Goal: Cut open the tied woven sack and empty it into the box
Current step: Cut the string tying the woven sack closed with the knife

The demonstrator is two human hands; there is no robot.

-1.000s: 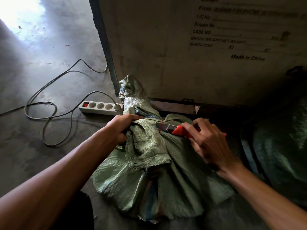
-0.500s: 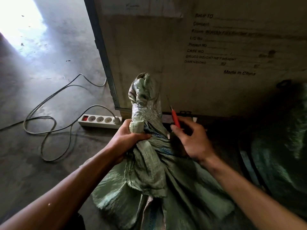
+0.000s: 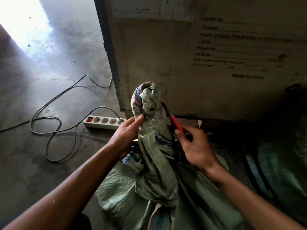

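Observation:
A pale green woven sack [image 3: 154,183] stands on the floor in front of me, its gathered neck [image 3: 149,105] twisted upright with blue and pink stripes showing. My left hand [image 3: 126,135] rests against the left side of the neck, fingers loosened and extended along the fabric. My right hand [image 3: 194,146] holds a red utility knife [image 3: 177,124] against the right side of the neck, blade end pointing up behind the fabric. A large wooden crate [image 3: 191,63] with printed shipping text stands just behind the sack.
A white power strip [image 3: 103,122] with a grey cable [image 3: 54,118] looping over the concrete floor lies to the left. Another green sack [image 3: 282,168] sits in shadow at the right. Bright light falls on the floor at top left.
The sack's neck has been lifted from lying over to standing upright. The knife swung from flat across the neck to upright at its right side. My left hand's firm grip has loosened.

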